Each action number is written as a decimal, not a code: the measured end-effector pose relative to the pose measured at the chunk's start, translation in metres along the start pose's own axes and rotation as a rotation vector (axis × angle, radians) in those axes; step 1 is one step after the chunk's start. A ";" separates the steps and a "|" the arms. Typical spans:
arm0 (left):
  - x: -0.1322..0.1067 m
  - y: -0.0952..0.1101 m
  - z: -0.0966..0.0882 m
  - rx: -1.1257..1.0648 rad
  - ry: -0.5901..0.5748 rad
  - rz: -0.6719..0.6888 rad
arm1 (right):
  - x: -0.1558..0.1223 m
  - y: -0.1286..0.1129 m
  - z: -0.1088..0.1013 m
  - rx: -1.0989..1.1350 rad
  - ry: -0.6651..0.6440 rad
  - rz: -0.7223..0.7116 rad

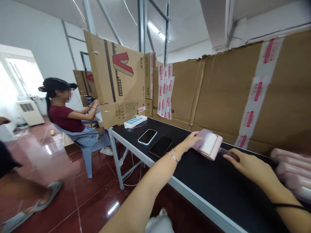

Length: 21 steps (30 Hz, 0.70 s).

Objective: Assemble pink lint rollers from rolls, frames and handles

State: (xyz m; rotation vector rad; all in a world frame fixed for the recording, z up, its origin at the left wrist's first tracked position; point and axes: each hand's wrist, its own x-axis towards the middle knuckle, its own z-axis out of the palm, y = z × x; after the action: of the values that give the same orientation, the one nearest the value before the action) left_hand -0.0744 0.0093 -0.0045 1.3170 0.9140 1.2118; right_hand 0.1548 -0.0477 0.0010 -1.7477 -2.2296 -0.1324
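A lint roller (208,144) with a white roll and pink casing is held above the black tabletop. My left hand (191,141) has its fingers closed on the translucent purple cover (202,136) at the roller's left side. On the other side, my right hand (239,160) grips the dark handle (229,154), which points to the right. Several pink and white rolls (291,168) lie stacked at the right end of the table, near my right forearm.
Two phones, a light-framed one (147,137) and a black one (161,146), lie left of my hands. Behind them sits a power strip (135,121). Cardboard panels (218,94) wall the table's back. A seated person (64,110) works at left; another person's leg (24,186) shows nearby.
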 end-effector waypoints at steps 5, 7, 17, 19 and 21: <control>-0.004 0.004 0.004 -0.087 -0.014 0.078 | -0.009 -0.017 -0.016 0.006 0.093 -0.003; -0.008 0.007 0.008 -0.107 -0.060 0.105 | -0.010 -0.019 -0.021 0.038 0.110 -0.023; -0.015 0.014 0.006 0.069 -0.063 0.222 | -0.013 -0.029 -0.027 -0.069 0.106 -0.024; -0.014 0.014 0.006 0.077 -0.063 0.202 | -0.012 -0.030 -0.026 -0.085 0.092 -0.034; -0.011 0.013 0.007 0.085 -0.066 0.181 | -0.012 -0.028 -0.026 -0.096 0.084 -0.028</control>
State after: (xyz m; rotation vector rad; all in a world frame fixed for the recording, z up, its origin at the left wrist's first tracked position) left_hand -0.0715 -0.0048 0.0069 1.5257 0.8204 1.2702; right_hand 0.1353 -0.0725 0.0258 -1.7259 -2.2212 -0.3187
